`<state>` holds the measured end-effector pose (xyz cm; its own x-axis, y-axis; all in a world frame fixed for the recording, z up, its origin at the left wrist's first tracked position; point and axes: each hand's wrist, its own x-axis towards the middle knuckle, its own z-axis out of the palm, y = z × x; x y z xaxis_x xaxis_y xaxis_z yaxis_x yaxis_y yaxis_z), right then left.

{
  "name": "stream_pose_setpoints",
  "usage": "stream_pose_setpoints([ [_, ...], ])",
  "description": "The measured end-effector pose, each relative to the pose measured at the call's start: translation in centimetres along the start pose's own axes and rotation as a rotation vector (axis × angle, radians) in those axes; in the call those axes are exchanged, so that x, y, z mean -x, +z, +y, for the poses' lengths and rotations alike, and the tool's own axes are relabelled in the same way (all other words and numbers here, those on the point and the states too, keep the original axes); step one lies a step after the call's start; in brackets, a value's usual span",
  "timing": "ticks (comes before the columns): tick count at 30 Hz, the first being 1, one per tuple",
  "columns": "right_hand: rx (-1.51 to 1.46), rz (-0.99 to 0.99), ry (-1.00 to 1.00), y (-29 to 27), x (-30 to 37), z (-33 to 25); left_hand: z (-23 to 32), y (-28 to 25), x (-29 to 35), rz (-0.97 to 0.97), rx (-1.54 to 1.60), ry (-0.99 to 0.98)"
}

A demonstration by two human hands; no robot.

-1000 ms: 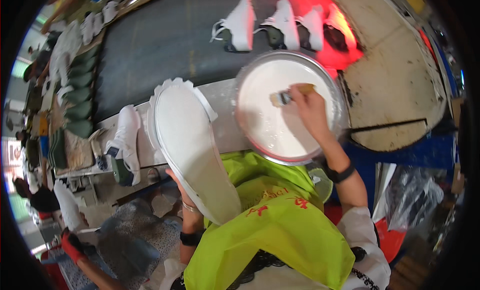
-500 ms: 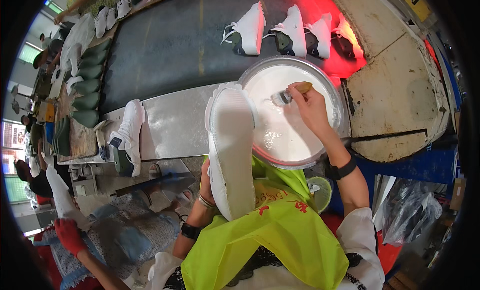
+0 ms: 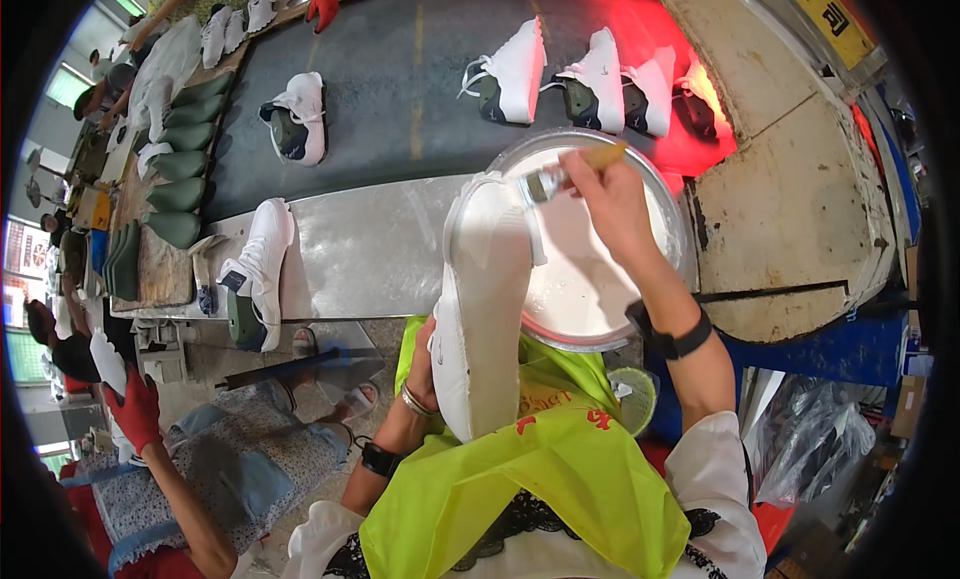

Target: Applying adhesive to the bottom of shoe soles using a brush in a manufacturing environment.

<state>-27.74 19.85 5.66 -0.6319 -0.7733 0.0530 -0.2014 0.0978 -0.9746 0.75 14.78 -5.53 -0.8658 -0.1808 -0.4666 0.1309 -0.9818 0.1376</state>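
Apron [image 3: 520,469]: yellow-green with red print, nearest, below the work.
Left hand [image 3: 420,364]: fingers clamped on the side of the held shoe, partly hidden behind it.
Held shoe [image 3: 485,319]: white, in the left hand, bottom facing up, its far end overlapping the basin's near left side in view.
Right hand [image 3: 608,204]: fingers closed together on the brush handle.
Brush [image 3: 545,184]: flat, bristles pointing left beside the held shoe's far end; cannot tell whether they touch.
Basin [image 3: 676,219]: round, beneath the brush, holding white liquid [image 3: 600,279].
Tabletop [image 3: 370,254]: shiny metal, left of the basin.
Standing shoe [image 3: 268,254]: white, on the tabletop's left part, a dark green form inside.
Belt [image 3: 380,119]: dark, beyond the tabletop.
Single shoe [image 3: 308,104]: white, on the belt's left part.
Row of shoes [image 3: 518,69]: four, on the belt's right part, the rightmost under red light.
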Motion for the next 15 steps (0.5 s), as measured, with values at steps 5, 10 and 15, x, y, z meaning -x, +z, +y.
stream_pose_setpoints([
  [5,-0.017,0.07,-0.066,1.4,7.9,0.1,0.5,-0.3,-0.3,0.043,-0.084,0.095],
  [10,0.128,0.025,-0.123,1.8,5.0,-3.1,0.5,-1.4,-0.8,0.035,-0.159,0.068],
  [15,0.278,-0.059,-0.432,3.6,8.0,-3.5,0.3,0.0,0.0,0.063,-0.106,0.091],
])
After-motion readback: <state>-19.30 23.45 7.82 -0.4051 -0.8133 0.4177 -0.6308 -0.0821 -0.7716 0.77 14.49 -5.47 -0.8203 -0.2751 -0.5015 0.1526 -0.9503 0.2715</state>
